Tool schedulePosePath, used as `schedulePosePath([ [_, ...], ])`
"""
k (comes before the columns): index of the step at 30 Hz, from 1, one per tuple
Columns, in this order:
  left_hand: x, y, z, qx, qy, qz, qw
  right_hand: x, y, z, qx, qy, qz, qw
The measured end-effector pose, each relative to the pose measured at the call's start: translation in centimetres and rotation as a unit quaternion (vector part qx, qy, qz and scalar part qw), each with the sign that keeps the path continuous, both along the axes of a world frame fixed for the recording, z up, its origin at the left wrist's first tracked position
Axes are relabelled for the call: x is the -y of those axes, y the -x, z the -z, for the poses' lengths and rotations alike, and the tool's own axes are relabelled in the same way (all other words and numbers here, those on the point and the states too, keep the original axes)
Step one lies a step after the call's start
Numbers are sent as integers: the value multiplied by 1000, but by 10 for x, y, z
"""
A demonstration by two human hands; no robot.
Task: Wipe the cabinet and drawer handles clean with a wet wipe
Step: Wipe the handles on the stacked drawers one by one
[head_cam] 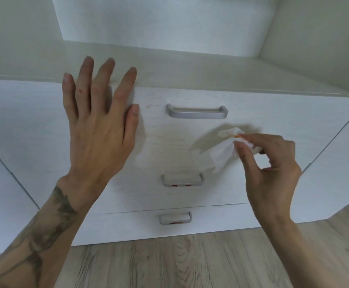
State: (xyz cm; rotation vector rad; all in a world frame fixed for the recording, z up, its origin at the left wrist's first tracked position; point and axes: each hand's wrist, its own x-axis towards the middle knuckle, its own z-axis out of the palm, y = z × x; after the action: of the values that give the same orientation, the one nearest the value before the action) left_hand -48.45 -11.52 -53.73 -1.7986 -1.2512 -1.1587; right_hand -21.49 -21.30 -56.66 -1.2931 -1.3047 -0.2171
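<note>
The left grip (pixel 98 129) is open, its fingers straight and spread, over the drawer front (pixel 169 146), left of the top handle (pixel 197 112). The right grip (pixel 273 169) pinches the wipe (pixel 224 151) between thumb and finger, below the top handle and a little to its right. The middle handle (pixel 183 180) and the lowest handle (pixel 175 218) carry red marks.

A dark tattoo (pixel 50 221) covers the bare forearm (pixel 19 260) below the left hand (pixel 98 129)
</note>
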Motion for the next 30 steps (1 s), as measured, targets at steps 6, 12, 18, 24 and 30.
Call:
schedulePosePath([
  [6,9,16,53,-1,10,27,1000,17,9,47,-78,56,-16,995],
  [12,5,28,90,-32,37,26,998,15,28,73,-70,75,-48,994],
  [18,-6,28,95,-44,19,19,999,13,42,54,-46,16,-34,998],
  [24,-8,28,96,-40,18,15,999,-1,55,-31,32,-133,-32,990],
  [30,-4,28,94,-43,24,18,999,-45,93,-43,96,-129,-8,987],
])
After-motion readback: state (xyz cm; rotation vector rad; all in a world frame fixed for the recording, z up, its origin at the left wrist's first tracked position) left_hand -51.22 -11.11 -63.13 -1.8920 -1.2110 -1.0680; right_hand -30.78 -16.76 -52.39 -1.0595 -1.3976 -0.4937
